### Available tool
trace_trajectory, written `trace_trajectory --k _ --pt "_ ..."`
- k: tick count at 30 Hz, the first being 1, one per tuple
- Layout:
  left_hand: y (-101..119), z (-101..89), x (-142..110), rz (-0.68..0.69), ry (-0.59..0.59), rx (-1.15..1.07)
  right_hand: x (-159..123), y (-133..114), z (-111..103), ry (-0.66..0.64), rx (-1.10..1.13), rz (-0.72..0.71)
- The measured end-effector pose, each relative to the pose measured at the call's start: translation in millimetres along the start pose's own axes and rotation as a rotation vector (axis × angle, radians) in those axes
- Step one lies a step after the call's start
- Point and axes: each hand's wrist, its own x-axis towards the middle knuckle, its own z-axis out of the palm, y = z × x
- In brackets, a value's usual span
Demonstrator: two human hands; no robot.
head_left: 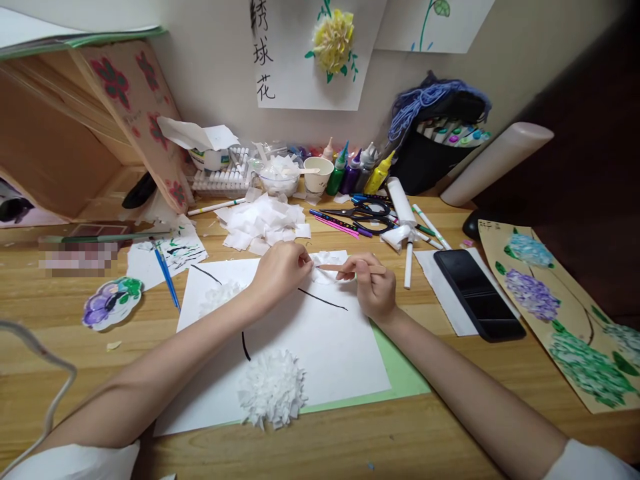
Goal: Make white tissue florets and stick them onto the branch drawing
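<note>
In the head view, we see our right hand [373,287] closed round a flat wooden stick [377,269], its tip pointing at our left hand [283,267], whose thumb and forefinger are drawn together; whether a scrap is caught between them, we cannot tell. The hands are near each other but apart, over the far edge of the white sheet [345,360], where a small white paper patch [327,275] lies beneath the stick. Two ruffled white clusters sit on the sheet: the front one [273,388] at the near edge, the other [220,298] partly behind our left forearm. We judge the step in hand to be fixing paper bits at that patch; the next move calls for a steady stick and a light pinch, with the loose paper pile [265,223] just beyond the sheet.
</note>
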Motion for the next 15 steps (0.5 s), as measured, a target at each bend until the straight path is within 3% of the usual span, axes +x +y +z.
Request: trace_trajectory --k 12,15 --pt "0.0 -2.6 0.3 -0.024 -0.037 0.066 0.2 1.8 0.1 -0.019 -0.032 0.045" --pt "-4.1 -6.5 1.4 -0.046 -0.092 0.106 2.1 1.0 0.6 -0.038 -0.056 0.043"
